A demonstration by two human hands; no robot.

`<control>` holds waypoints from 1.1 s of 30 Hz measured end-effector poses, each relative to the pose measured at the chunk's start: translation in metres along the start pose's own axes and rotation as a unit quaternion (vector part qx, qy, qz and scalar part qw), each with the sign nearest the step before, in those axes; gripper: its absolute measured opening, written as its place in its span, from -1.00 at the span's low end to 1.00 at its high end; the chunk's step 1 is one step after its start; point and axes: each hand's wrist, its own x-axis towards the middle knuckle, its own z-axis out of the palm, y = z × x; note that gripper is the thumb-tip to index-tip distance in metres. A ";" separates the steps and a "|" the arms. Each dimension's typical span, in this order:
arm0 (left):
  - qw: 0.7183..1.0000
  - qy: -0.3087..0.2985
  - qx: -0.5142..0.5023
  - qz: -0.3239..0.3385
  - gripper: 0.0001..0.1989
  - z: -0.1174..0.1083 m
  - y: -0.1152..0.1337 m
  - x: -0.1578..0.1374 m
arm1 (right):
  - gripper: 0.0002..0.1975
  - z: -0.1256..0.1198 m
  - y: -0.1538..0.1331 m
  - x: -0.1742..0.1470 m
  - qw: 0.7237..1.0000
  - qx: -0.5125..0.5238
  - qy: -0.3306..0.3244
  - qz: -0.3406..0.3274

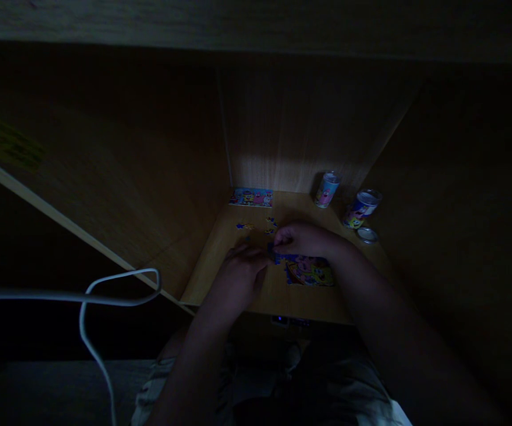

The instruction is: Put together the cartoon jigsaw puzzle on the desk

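A partly joined jigsaw puzzle (311, 272) with colourful cartoon figures lies flat on a wooden desktop, its left edge uneven. My right hand (300, 238) reaches over its upper left part, fingers curled and pinched at a small dark blue puzzle piece beside the joined part. Close by on the left, my left hand (244, 266) rests low over the wood, fingers loosely apart and its thumb side near the same blue pieces. Several loose puzzle pieces (270, 231) are scattered beyond the hands, with a blue and yellow group (243, 226) to the left. Dim light hides fine detail.
A picture strip (251, 197) lies against the back panel. At the right stand two cartoon-printed cans (327, 190), the nearer can (360, 210) having a round lid (367, 235) beside it. Wooden side panels enclose the desktop. A white cable (122, 302) hangs at the left.
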 end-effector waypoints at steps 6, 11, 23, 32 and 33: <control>1.000 0.000 -0.008 0.008 -0.73 0.000 0.000 0.001 | -0.67 -0.006 0.010 -0.002 0.994 -0.075 0.080 -0.013; 1.000 -0.001 0.004 0.010 -0.72 0.000 0.000 0.001 | -0.65 -0.007 0.009 -0.003 0.993 -0.075 0.089 -0.015; 1.000 0.010 0.005 0.007 -0.72 0.000 0.002 0.000 | -0.63 -0.009 0.001 -0.008 1.000 0.009 -0.001 -0.017; 1.000 0.000 -0.001 0.001 -0.73 0.000 0.003 0.001 | -0.62 -0.004 -0.001 -0.004 0.997 -0.010 -0.070 -0.001; 1.000 0.001 -0.002 0.002 -0.73 0.000 0.003 0.001 | -0.64 -0.004 0.000 -0.003 0.997 -0.011 -0.075 0.000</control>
